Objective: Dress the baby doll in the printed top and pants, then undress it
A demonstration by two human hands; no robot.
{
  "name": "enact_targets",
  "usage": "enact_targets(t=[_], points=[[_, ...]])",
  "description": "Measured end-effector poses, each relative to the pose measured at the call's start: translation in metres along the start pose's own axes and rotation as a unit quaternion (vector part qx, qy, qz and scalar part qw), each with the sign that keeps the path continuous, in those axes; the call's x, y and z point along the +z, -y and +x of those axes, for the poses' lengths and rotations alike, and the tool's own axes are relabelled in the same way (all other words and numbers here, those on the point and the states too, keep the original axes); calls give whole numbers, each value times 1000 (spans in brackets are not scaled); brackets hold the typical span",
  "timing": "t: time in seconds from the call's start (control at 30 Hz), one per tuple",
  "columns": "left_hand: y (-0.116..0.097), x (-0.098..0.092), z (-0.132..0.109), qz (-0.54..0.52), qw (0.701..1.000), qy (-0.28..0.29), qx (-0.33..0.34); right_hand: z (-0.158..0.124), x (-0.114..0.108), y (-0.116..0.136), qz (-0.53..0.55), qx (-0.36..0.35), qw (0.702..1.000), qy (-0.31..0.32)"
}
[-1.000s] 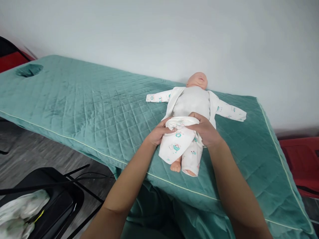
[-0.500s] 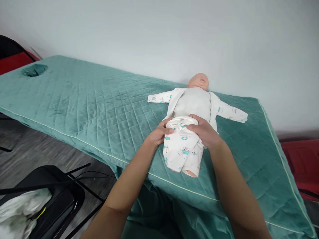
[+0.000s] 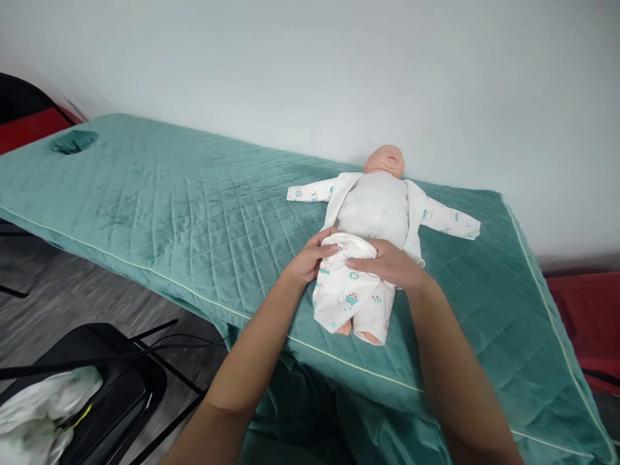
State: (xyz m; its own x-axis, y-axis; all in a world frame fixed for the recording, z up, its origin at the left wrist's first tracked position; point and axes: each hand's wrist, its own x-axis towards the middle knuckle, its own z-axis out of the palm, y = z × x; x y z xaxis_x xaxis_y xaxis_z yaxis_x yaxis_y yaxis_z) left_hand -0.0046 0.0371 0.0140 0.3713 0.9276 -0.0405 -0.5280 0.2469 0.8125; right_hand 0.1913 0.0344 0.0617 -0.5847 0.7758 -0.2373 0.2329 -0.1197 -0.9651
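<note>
Head view — left hand (image 3: 310,259) and right hand (image 3: 390,263), both curled in a pinch, grip the printed trousers (image 3: 346,298) between them — the doll (image 3: 372,203) lying face-up beneath and beyond on the green table (image 3: 194,213).

Soft diffuse light, pale wall (image 3: 310,71) fairly even, glare on black chair (image 3: 99,345), dim blurred floor (image 3: 53,278), edges stretched.

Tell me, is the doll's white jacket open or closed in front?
Open: the jacket lies parted, its front edges apart, with the doll's torso showing between them.
</note>
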Motion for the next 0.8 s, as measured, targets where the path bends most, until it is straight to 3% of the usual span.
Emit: enact_targets(t=[0.2, 0.37, 0.53, 0.8], points=[[1, -1, 0, 21, 1000, 13, -2, 0, -1, -4, 37, -48, 998, -19], [4, 2, -11, 74, 997, 32, 10, 4, 1, -7, -34, -71, 994, -73], [10, 22, -44, 76, 995, -54, 35, 5, 11, -7, -133, -95, 980, -115], [-10, 56, -88, 151, 981, -119, -25, 5, 20, -18, -249, -140, 943, -172]])
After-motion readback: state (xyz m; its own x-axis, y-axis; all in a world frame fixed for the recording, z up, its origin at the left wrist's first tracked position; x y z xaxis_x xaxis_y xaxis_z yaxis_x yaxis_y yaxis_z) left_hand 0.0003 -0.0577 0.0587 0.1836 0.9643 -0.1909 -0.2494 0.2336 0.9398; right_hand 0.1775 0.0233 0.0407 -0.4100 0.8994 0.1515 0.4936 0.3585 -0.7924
